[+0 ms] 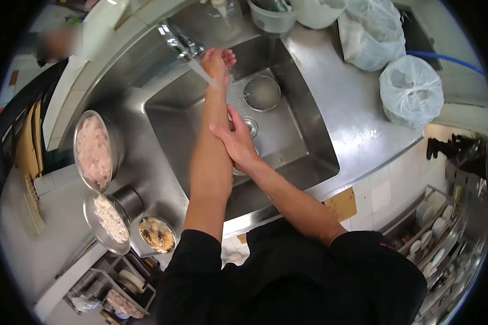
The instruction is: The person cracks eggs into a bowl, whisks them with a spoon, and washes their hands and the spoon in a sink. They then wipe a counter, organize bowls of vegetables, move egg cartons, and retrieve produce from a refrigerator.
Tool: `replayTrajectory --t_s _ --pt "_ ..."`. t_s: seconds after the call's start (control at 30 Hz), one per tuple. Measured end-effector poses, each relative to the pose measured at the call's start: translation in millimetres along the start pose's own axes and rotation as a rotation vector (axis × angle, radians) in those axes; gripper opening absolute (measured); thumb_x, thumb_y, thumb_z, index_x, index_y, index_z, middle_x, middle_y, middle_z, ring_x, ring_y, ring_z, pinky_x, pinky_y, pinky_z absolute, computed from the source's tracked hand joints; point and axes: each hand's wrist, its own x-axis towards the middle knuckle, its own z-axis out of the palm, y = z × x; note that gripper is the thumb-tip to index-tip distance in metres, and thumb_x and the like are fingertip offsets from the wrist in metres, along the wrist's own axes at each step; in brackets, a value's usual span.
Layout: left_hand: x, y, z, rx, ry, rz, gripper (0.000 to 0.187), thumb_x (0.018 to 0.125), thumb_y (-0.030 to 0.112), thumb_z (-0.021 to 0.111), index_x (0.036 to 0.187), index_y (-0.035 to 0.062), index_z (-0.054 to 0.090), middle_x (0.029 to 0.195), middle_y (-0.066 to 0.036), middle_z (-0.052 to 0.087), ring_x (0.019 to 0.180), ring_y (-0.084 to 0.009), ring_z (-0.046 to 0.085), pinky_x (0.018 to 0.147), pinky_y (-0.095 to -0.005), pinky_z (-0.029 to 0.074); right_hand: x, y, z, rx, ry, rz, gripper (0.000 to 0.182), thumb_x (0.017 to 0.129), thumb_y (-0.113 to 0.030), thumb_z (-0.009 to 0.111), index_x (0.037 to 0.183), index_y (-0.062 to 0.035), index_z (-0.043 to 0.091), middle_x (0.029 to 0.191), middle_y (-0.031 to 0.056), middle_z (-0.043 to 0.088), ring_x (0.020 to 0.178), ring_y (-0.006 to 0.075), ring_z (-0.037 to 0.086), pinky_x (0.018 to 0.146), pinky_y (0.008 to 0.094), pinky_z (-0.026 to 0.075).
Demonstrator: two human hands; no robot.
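Note:
Water from the chrome tap (183,46) runs in a stream onto the wrist of my outstretched left arm. My left hand (218,60) is beyond the stream near the sink's back edge, fingers loosely curled and holding nothing. Lower down, my right hand (237,142) is wrapped round my wet left forearm (214,116), its thumb on top and its other fingers partly hidden beneath. Both arms reach over the steel sink (303,127). A round strainer or bowl (262,93) lies in the basin near the drain (250,125).
On the left counter stand a bowl of pale pink meat (93,150), a colander of whitish pieces (111,218) and a small dish of yellow-brown food (157,234). Knotted plastic bags (411,92) and tubs (274,19) are at the back right. A person (59,43) is at upper left.

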Motion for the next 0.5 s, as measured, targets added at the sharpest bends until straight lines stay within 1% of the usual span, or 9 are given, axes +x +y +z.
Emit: replayTrajectory --t_s 0.07,0.2,0.23,0.27,0.3,0.33,0.4,0.47,0.5 --pt "6 -21 1 0.169 -0.005 -0.067 0.012 0.083 0.011 0.054 0.09 0.0015 0.055 0.076 -0.011 0.061 0.066 -0.0223 0.06 0.059 -0.0314 0.051 16 7 -10 0.212 -0.05 0.162 0.071 0.074 -0.026 0.069 0.129 0.0022 0.034 0.11 0.0154 0.056 0.106 0.0259 0.052 0.09 0.0372 0.04" --pt "6 -87 -54 0.5 0.011 -0.175 0.014 0.082 0.01 0.056 0.093 0.0011 0.059 0.082 -0.011 0.064 0.069 -0.0206 0.061 0.065 -0.0304 0.051 100 87 -72 0.133 -0.017 0.579 0.072 0.072 -0.034 0.069 0.126 0.0016 0.039 0.113 0.0134 0.055 0.11 0.0257 0.051 0.093 0.0375 0.039" --pt "10 -90 -74 0.917 -0.211 -0.143 0.018 0.081 0.015 0.057 0.095 0.0036 0.062 0.086 -0.012 0.065 0.075 -0.0221 0.063 0.069 -0.0335 0.051 98 126 -100 0.084 -0.107 0.57 0.072 0.071 -0.037 0.069 0.124 0.0011 0.041 0.114 0.0139 0.055 0.112 0.0268 0.05 0.094 0.039 0.039" --pt "13 -89 -87 1.329 -0.446 -0.104 0.022 0.08 0.02 0.059 0.096 0.006 0.064 0.09 -0.013 0.066 0.081 -0.0237 0.064 0.073 -0.0366 0.051 85 191 -124 -0.371 -0.078 0.582 0.071 0.072 -0.039 0.066 0.125 0.0 0.041 0.117 0.015 0.054 0.114 0.0292 0.05 0.094 0.0409 0.039" --pt "10 -80 -88 1.347 -0.448 -0.119 0.022 0.08 0.02 0.059 0.096 0.006 0.064 0.09 -0.013 0.066 0.081 -0.0237 0.064 0.073 -0.0366 0.051 73 239 -138 -0.829 -0.055 0.58 0.07 0.072 -0.041 0.064 0.125 -0.001 0.041 0.12 0.0161 0.053 0.115 0.0317 0.049 0.095 0.0427 0.038" --pt "7 -65 -80 1.483 -0.54 -0.156 0.027 0.079 0.023 0.059 0.1 0.0067 0.064 0.094 -0.013 0.066 0.087 -0.0258 0.063 0.079 -0.0378 0.048 34 218 -129 -1.074 0.076 0.682 0.06 0.074 -0.034 0.062 0.121 0.0002 0.047 0.118 0.0204 0.055 0.113 0.0371 0.049 0.096 0.0462 0.039" --pt "1 -47 -70 1.627 -0.64 -0.211 0.032 0.079 0.026 0.059 0.105 0.0074 0.063 0.099 -0.013 0.065 0.093 -0.0279 0.062 0.084 -0.039 0.046 -20 261 -134 -1.063 -0.123 0.852 0.038 0.076 -0.024 0.056 0.106 -0.0008 0.059 0.115 0.0207 0.056 0.105 0.0386 0.055 0.091 0.046 0.043" --pt "0 -38 -61 1.963 -0.734 0.1 0.031 0.08 0.023 0.058 0.104 0.0039 0.062 0.096 -0.013 0.064 0.089 -0.026 0.061 0.079 -0.0397 0.048 -28 265 -127 -0.988 -0.184 0.899 0.032 0.076 -0.021 0.054 0.1 -0.0018 0.063 0.113 0.0208 0.057 0.101 0.0387 0.057 0.088 0.0469 0.045" --pt "-8 -30 -49 1.967 -0.724 0.088 0.031 0.08 0.023 0.058 0.104 0.0039 0.062 0.096 -0.013 0.064 0.089 -0.026 0.061 0.079 -0.0397 0.048 -26 253 -114 -1.08 -0.26 0.781 0.029 0.076 -0.019 0.053 0.099 -0.0045 0.064 0.112 0.0206 0.058 0.1 0.0375 0.058 0.086 0.0464 0.047"
